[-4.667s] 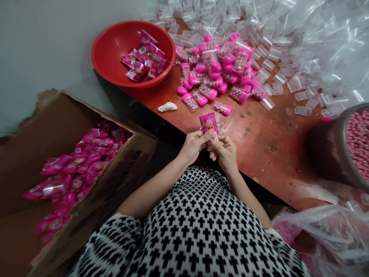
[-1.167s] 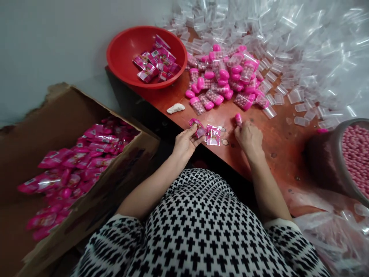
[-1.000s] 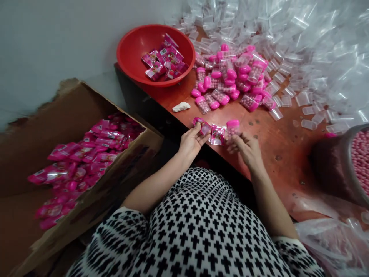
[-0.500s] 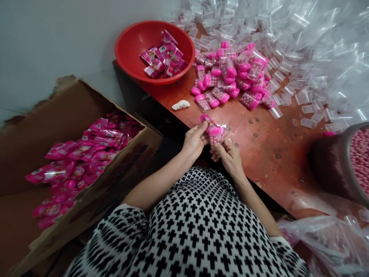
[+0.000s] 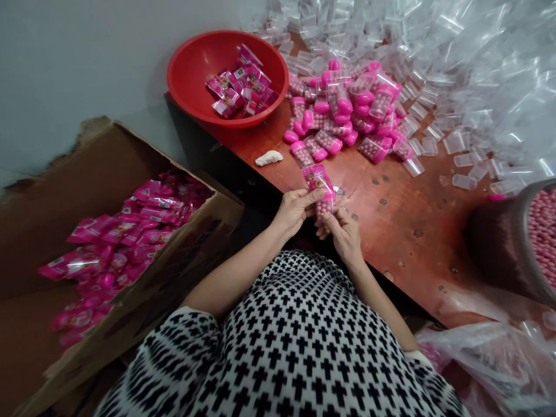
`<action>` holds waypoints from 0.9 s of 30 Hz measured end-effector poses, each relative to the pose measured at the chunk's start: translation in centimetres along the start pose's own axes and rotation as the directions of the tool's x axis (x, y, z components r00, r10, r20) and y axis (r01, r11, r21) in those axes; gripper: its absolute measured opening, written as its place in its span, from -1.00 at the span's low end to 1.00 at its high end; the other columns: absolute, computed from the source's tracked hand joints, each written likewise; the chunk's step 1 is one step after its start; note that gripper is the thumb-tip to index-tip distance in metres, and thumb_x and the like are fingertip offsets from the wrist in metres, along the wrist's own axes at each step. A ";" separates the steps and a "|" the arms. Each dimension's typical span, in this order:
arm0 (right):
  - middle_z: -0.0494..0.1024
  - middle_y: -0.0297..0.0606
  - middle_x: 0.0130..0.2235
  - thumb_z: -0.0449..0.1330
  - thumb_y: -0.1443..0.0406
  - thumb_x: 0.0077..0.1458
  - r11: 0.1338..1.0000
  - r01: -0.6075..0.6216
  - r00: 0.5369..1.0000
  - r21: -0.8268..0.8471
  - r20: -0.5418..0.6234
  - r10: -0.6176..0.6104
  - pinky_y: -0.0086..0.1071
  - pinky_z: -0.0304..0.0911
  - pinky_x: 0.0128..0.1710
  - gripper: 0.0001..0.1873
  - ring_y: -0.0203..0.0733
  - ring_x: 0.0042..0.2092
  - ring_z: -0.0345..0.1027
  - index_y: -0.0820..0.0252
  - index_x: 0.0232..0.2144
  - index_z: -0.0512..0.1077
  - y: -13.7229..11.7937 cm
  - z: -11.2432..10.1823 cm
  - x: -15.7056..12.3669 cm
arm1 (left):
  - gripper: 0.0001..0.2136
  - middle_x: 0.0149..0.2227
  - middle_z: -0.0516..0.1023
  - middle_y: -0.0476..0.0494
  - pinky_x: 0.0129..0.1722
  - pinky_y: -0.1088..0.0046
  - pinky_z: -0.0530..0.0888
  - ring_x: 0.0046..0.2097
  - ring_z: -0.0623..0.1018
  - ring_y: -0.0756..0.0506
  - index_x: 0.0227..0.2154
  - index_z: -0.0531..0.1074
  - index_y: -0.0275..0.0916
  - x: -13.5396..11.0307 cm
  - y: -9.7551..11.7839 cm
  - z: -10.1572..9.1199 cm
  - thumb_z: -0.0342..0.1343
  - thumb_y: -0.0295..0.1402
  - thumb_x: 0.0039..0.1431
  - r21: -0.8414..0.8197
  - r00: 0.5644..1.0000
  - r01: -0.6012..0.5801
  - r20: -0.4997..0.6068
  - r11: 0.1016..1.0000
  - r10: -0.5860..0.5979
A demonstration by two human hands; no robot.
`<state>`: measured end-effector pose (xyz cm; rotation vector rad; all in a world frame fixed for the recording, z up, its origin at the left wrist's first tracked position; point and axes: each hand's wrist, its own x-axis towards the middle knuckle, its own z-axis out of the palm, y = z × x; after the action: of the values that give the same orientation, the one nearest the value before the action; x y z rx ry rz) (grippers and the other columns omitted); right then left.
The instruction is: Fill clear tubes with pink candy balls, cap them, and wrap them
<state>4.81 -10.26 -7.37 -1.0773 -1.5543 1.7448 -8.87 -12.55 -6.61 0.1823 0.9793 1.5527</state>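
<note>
My left hand [image 5: 294, 209] and my right hand [image 5: 343, 231] meet at the near edge of the reddish table [image 5: 403, 214]. Together they pinch a pink printed wrapper [image 5: 316, 178] that sits over a small clear container of pink candy balls [image 5: 325, 204]. The left fingers grip the wrapper's side. The right fingers hold the container from below. A heap of filled containers with pink caps [image 5: 343, 119] lies farther back on the table.
A red bowl [image 5: 191, 75] with pink wrappers stands at the table's far left corner. A cardboard box [image 5: 99, 191] of wrapped packs is on my left. Empty clear containers [image 5: 469, 69] cover the far right. A pot of pink candy balls [image 5: 538, 231] stands right. A white scrap [image 5: 268, 157] lies nearby.
My right hand picked a filled container off the table and brought it to my left hand, which held a wrapper. The container now sits inside the wrapper, held by both hands.
</note>
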 end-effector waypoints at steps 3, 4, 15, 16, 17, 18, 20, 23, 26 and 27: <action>0.54 -0.38 -0.52 0.26 -0.04 0.02 0.982 -0.103 0.993 0.158 0.073 0.093 -0.48 0.29 -0.66 -0.61 -0.35 -0.61 0.37 0.16 -0.38 0.37 0.1 -0.2 0.3 | -0.65 -0.56 0.52 -0.08 -0.43 0.48 0.46 -0.52 0.49 0.03 -0.57 0.52 -0.39 0.0 0.3 0.0 0.48 -0.21 -0.28 0.099 0.999 -0.021 0.038 0.995 0.018; 0.53 -0.38 -0.52 0.26 -0.04 0.01 0.979 -0.109 0.993 0.170 0.073 0.098 -0.48 0.29 -0.67 -0.60 -0.35 -0.62 0.36 0.16 -0.38 0.38 0.0 -0.3 0.3 | -0.66 -0.55 0.53 -0.08 -0.42 0.48 0.47 -0.51 0.49 0.03 -0.56 0.54 -0.39 0.0 0.4 0.0 0.47 -0.21 -0.27 0.133 0.998 -0.036 0.050 0.991 0.029; 0.55 -0.44 -0.51 0.31 0.03 0.01 0.996 -0.008 1.000 0.085 0.014 0.006 -0.51 0.27 -0.67 -0.59 -0.37 -0.62 0.35 0.14 -0.22 0.35 -0.3 -0.6 0.1 | -0.69 -0.51 0.57 -0.13 -0.40 0.47 0.49 -0.48 0.52 0.01 -0.56 0.55 -0.39 -0.2 0.3 0.1 0.47 -0.24 -0.26 0.113 0.999 -0.018 0.046 0.993 0.013; 0.55 -0.44 -0.51 0.32 0.05 0.02 0.998 0.011 1.000 0.056 -0.003 -0.011 -0.52 0.27 -0.66 -0.61 -0.39 -0.62 0.35 0.15 -0.23 0.36 -0.4 -0.6 0.1 | -0.69 -0.51 0.57 -0.13 -0.40 0.47 0.48 -0.48 0.52 0.01 -0.56 0.55 -0.39 -0.2 0.2 0.1 0.46 -0.23 -0.25 0.102 0.999 -0.017 0.048 0.995 0.012; 0.55 -0.44 -0.51 0.32 0.07 0.02 0.999 0.025 1.000 0.036 -0.016 -0.025 -0.53 0.28 -0.65 -0.63 -0.39 -0.62 0.35 0.15 -0.24 0.37 -0.4 -0.6 0.1 | -0.69 -0.51 0.57 -0.13 -0.41 0.47 0.48 -0.49 0.52 0.01 -0.56 0.54 -0.39 -0.2 0.2 0.2 0.46 -0.23 -0.25 0.096 0.999 -0.021 0.052 0.995 0.016; 0.55 -0.44 -0.51 0.33 0.08 0.02 0.999 0.028 1.000 0.035 -0.016 -0.027 -0.53 0.28 -0.66 -0.64 -0.40 -0.62 0.34 0.16 -0.24 0.37 -0.4 -0.7 0.1 | -0.69 -0.52 0.56 -0.13 -0.42 0.48 0.47 -0.49 0.51 0.02 -0.57 0.54 -0.38 -0.2 0.2 0.2 0.46 -0.22 -0.24 0.100 0.998 -0.026 0.059 0.995 0.020; 0.55 -0.44 -0.53 0.33 0.09 0.02 0.995 -0.007 1.000 0.099 0.019 0.005 -0.54 0.25 -0.69 -0.66 -0.39 -0.64 0.34 0.16 -0.27 0.37 -0.4 -0.7 0.1 | -0.68 -0.54 0.55 -0.13 -0.44 0.47 0.46 -0.52 0.50 0.02 -0.58 0.54 -0.39 -0.3 0.1 0.1 0.46 -0.22 -0.24 0.137 0.996 -0.033 0.088 0.990 0.021; 0.56 -0.43 -0.54 0.35 0.08 -0.02 0.966 -0.072 0.997 0.247 0.054 0.061 -0.55 0.23 -0.72 -0.64 -0.38 -0.66 0.35 0.15 -0.30 0.35 0.0 -0.5 0.2 | -0.67 -0.58 0.53 -0.13 -0.46 0.45 0.44 -0.54 0.48 0.01 -0.58 0.54 -0.40 -0.5 -0.1 -0.3 0.47 -0.21 -0.25 0.208 0.989 -0.017 0.148 0.978 -0.015; 0.57 -0.47 -0.53 0.39 0.09 -0.07 0.937 -0.062 0.998 0.345 0.029 0.056 -0.56 0.27 -0.70 -0.56 -0.37 -0.65 0.38 0.11 -0.26 0.29 0.3 -0.2 0.4 | -0.67 -0.56 0.54 -0.13 -0.45 0.47 0.44 -0.53 0.48 0.02 -0.57 0.56 -0.41 -0.8 -0.1 -0.8 0.47 -0.21 -0.24 0.197 0.992 -0.016 0.127 0.980 -0.010; 0.58 -0.48 -0.52 0.41 0.09 -0.09 0.931 -0.054 0.998 0.361 0.030 0.046 -0.55 0.30 -0.68 -0.52 -0.35 -0.63 0.40 0.09 -0.24 0.27 0.4 -0.2 0.4 | -0.67 -0.56 0.54 -0.13 -0.44 0.48 0.45 -0.52 0.49 0.03 -0.58 0.55 -0.41 -0.9 0.0 -0.9 0.47 -0.22 -0.24 0.171 0.995 -0.020 0.098 0.985 0.003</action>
<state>4.80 -9.84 -7.83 -0.9194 -1.1596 1.9848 -9.14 -13.78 -6.81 0.3821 1.0360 1.4554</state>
